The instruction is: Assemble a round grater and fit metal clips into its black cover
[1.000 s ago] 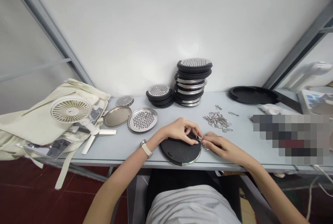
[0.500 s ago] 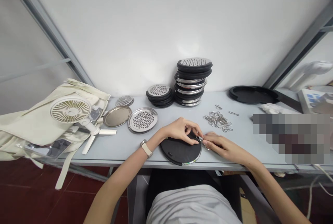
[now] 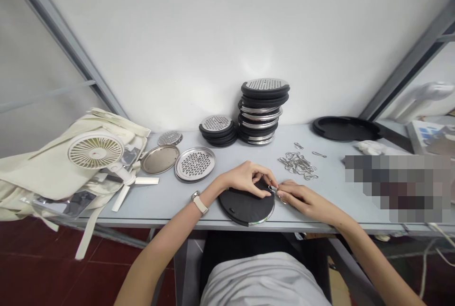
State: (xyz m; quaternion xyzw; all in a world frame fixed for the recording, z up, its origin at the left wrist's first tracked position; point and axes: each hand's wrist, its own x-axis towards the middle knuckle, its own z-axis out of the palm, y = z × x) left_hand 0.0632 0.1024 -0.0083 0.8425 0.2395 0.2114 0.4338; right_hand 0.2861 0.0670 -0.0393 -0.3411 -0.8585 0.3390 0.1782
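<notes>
In the head view a round black disc [image 3: 245, 207] with a shiny metal rim lies flat at the table's front edge. My left hand [image 3: 249, 179] reaches over it from the left, its thumb and fingers curled and closed on the disc near its right edge. At that same edge, my right hand [image 3: 297, 196] pinches a small bent-wire metal clip [image 3: 272, 189], which meets the disc's rim. Fingers partly cover the clip, so I cannot tell whether it is hooked in. A loose pile of similar wire clips [image 3: 296, 164] lies beyond my right hand.
Behind stand a tall stack of black-rimmed grater discs [image 3: 264, 112] and a shorter stack [image 3: 217, 130]. Left are a metal grater plate [image 3: 195, 165], a plain metal disc [image 3: 160, 159], a small fan [image 3: 95, 150] and a cream bag [image 3: 42, 154]. A black tray [image 3: 344, 129] sits back right.
Almost nothing differs. Both hands stay at the disc's right edge, with only a tiny shift of the fingers around the wire clip.
</notes>
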